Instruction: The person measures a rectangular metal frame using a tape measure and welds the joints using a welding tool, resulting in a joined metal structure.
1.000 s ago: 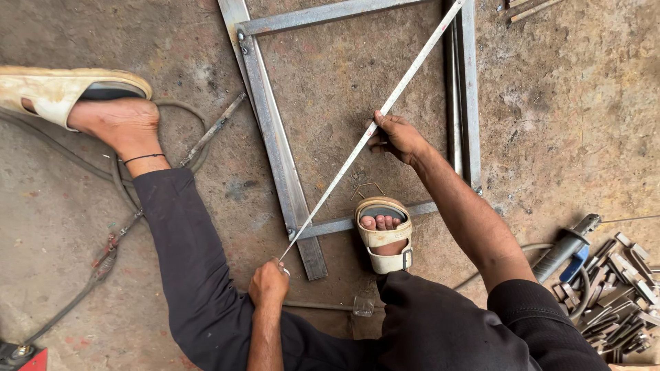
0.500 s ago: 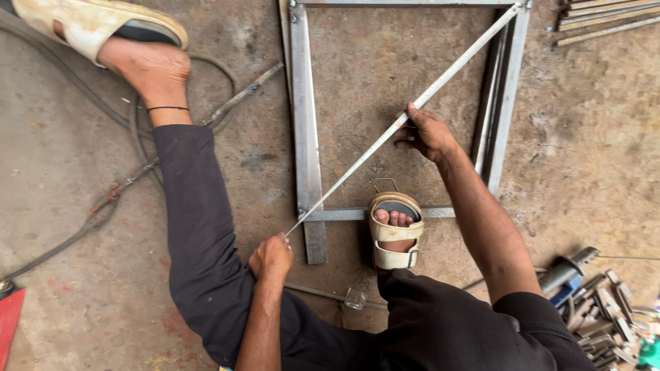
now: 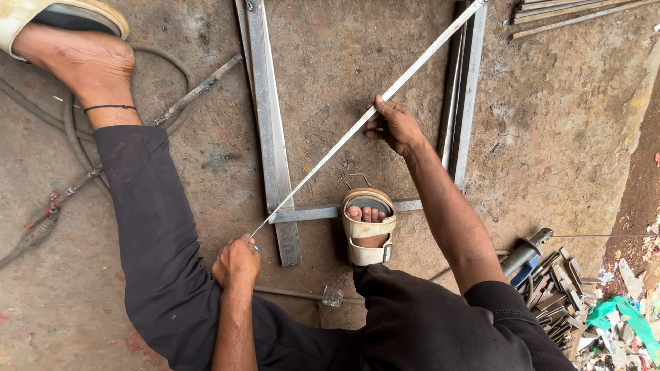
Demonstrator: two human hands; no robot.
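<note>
We're looking straight down at a tape measure (image 3: 323,161) stretched taut on the diagonal, running from the lower left of centre up to the top right of the frame. Our left hand (image 3: 235,261) sits low and left of centre, fingers clenched around the near end of the tape, just beside the lower left corner of the metal frame (image 3: 269,137). Our right hand (image 3: 395,127) is up near the middle, fingers and thumb pinching the tape partway along its run, above the open inside of the frame. The frame lies flat on the concrete floor (image 3: 550,151), its long rails heading toward the top edge. Our right foot, in a cream sandal (image 3: 369,230), rests on the frame's lower crossbar. The other sandalled foot (image 3: 65,41) is out in the upper left, over a dark cable (image 3: 75,148). In the lower right corner there's a pile of metal offcuts (image 3: 557,288).
</note>
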